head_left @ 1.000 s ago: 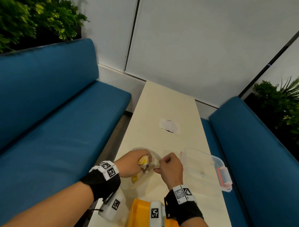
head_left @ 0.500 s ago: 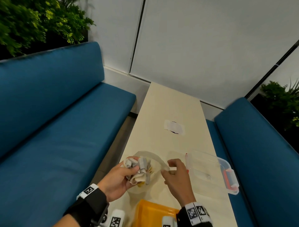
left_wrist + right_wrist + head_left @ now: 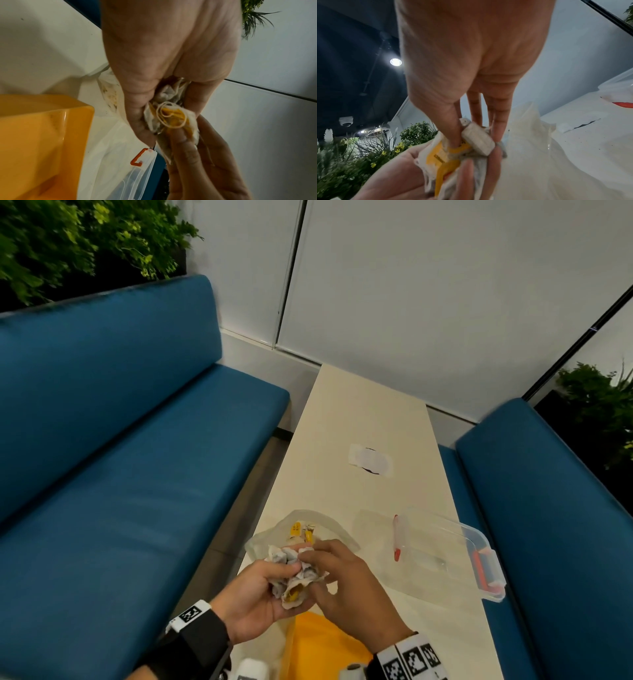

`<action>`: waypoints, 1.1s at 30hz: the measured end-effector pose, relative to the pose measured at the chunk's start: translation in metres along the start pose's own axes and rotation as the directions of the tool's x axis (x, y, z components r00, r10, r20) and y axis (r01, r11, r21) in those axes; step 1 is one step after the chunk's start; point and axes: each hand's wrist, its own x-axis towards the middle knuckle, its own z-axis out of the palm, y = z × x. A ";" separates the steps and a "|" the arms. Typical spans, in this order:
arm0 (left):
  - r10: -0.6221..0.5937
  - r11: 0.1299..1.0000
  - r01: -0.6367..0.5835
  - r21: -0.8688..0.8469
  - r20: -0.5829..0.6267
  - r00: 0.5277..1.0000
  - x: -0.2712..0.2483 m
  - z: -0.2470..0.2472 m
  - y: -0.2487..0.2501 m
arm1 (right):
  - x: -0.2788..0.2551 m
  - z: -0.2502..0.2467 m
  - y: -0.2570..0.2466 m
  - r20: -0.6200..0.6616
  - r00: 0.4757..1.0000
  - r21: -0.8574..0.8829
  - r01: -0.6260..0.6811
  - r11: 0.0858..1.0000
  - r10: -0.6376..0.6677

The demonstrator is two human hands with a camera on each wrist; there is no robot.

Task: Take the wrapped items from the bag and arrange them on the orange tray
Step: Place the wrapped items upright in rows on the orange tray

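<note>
Left hand (image 3: 255,590) squeezing a bunch of small white-and-yellow paper-wrapped items (image 3: 295,573); right hand (image 3: 346,573) pinching one. Pull slowly. Put down gently on the orange plastic tray (image 3: 322,645).

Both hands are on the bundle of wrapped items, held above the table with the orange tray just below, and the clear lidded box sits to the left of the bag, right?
Not quite: the head view shows the clear lidded box right of the bag. Otherwise correct: left hand and right hand hold the bundle above the orange tray.
</note>
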 end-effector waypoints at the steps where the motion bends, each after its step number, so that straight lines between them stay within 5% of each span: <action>1: -0.014 1.000 0.014 0.008 -0.017 1.000 0.000 -0.002 -0.001 | 0.001 0.001 0.000 -0.006 1.000 0.000 -0.007 1.000 0.007; 11: -0.103 0.990 0.095 -0.107 -0.067 0.992 -0.003 -0.008 -0.005 | 0.006 0.014 -0.012 0.017 1.000 -0.004 0.016 1.000 -0.016; 19: -0.096 0.989 0.086 -0.121 -0.080 0.992 -0.004 -0.011 -0.010 | 0.006 0.013 -0.022 0.025 0.992 0.117 -0.126 0.985 0.124; 33: -0.113 0.976 0.104 -0.190 -0.035 0.993 -0.013 -0.019 -0.023 | 0.000 0.018 -0.013 -0.058 0.998 0.043 -0.015 0.999 0.017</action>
